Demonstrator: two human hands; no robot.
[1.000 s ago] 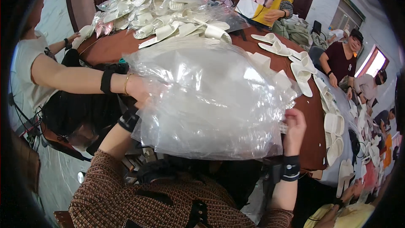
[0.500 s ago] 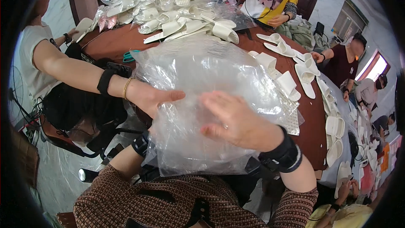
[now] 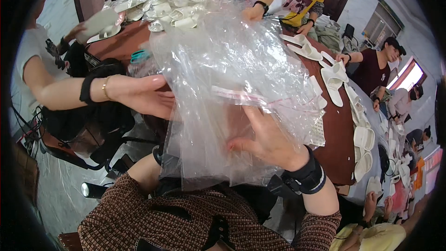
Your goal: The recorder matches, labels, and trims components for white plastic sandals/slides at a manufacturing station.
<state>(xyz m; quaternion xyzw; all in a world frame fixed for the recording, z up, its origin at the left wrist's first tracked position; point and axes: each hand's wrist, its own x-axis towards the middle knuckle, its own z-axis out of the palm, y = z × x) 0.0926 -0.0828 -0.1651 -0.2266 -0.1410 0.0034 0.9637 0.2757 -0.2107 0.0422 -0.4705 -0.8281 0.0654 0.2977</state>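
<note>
A large bundle of clear plastic bags (image 3: 200,79) spreads in front of me, with a pale adhesive strip (image 3: 237,94) across its middle. My right hand (image 3: 274,139) is at the near right of the bundle, fingers stretched beneath a loose plastic layer and thumb held apart. From the lower left comes my left forearm (image 3: 144,172); plastic covers the hand, so its fingers do not show. A co-worker's hand (image 3: 144,95) with a thin bracelet reaches from the left, fingers extended at the bags' left edge. Another person's hand (image 3: 254,13) touches the far end of the bags.
White slippers (image 3: 172,7) lie piled at the far left of the brown-covered table (image 3: 337,130). More slippers (image 3: 334,83) are lined along its right side. Turquoise-handled scissors (image 3: 138,56) lie left of the bags. Several people work around the table; a chair (image 3: 88,160) stands at left.
The upper plastic has lifted and spread toward the far side, exposing the strip. My right hand's fingers have gone under it. The left co-worker's hand has moved back; another person's hand has reached in.
</note>
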